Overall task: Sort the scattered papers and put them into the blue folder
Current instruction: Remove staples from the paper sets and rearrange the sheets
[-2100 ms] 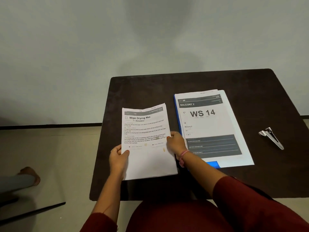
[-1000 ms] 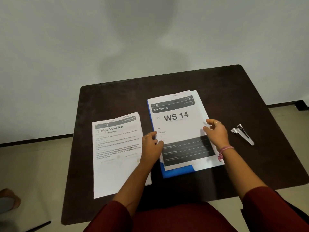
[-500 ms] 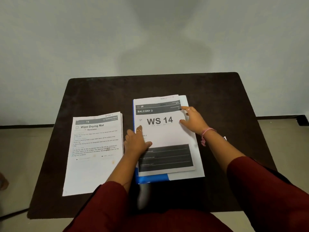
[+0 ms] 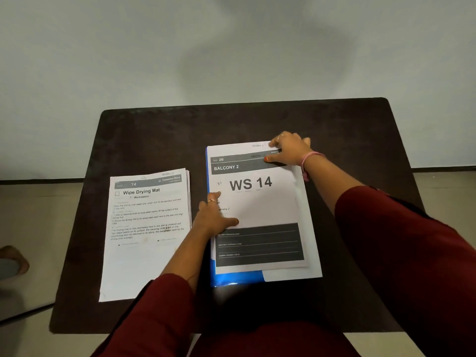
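A stack of white papers topped by a "WS 14" sheet (image 4: 260, 202) lies on the blue folder (image 4: 235, 278), whose blue shows along the left and bottom edges. My left hand (image 4: 215, 217) rests flat on the stack's left edge, fingers spread. My right hand (image 4: 289, 149) pinches the top right corner of the top sheet between thumb and fingers. A second stack headed "Wipe Drying Mat" (image 4: 146, 235) lies apart on the left of the dark table (image 4: 154, 130), touched by neither hand.
The table is small and dark brown, set against a pale wall (image 4: 231, 47). Someone's foot (image 4: 11, 258) shows on the floor at the far left. My red sleeves cover the table's near edge.
I set down the "Wipe Drying Mat" stack on the left, then moved both hands to the "WS 14" stack. My right hand has slid up to its top right corner.
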